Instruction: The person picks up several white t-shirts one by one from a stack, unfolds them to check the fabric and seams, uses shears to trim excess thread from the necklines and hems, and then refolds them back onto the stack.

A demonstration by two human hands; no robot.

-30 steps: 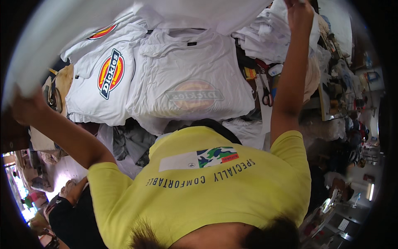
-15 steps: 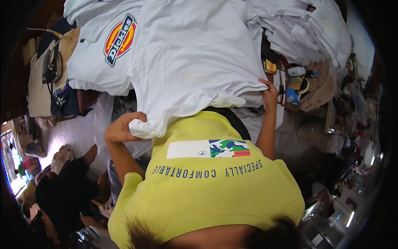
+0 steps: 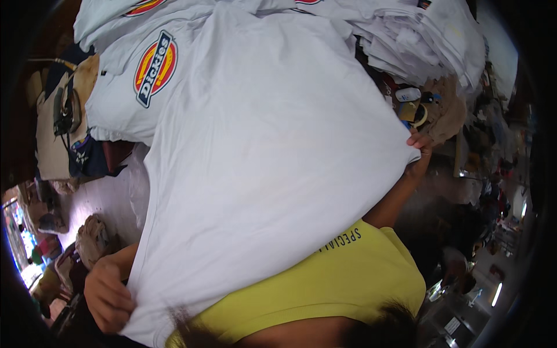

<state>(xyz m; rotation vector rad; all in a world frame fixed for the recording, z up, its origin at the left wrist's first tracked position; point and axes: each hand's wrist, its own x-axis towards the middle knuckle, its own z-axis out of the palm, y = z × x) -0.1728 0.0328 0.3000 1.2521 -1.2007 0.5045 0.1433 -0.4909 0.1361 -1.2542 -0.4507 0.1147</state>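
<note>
A white T-shirt (image 3: 267,151) is pulled taut toward me, its far end still on the table and its near edge covering much of my yellow top. At the lower left, my left hand (image 3: 109,296) is closed on one corner of the shirt, fingers curled over the edge. My right hand (image 3: 420,153) pinches the opposite corner at the right, higher up and farther from me. Beside the shirt on the left lies another white T-shirt (image 3: 119,113) with a round red, yellow and blue print.
White garments (image 3: 418,40) are heaped at the far right. Near them lie a roll of tape (image 3: 419,116) and brown cloth (image 3: 445,110). A dark iron (image 3: 67,110) rests on a beige pad at the left. Bundled cloth (image 3: 96,238) sits lower left.
Both hands have drawn the shirt's near edge wider: my left hand moved left and toward me, my right hand to the right and slightly nearer. The shirt now hides most of my top.
</note>
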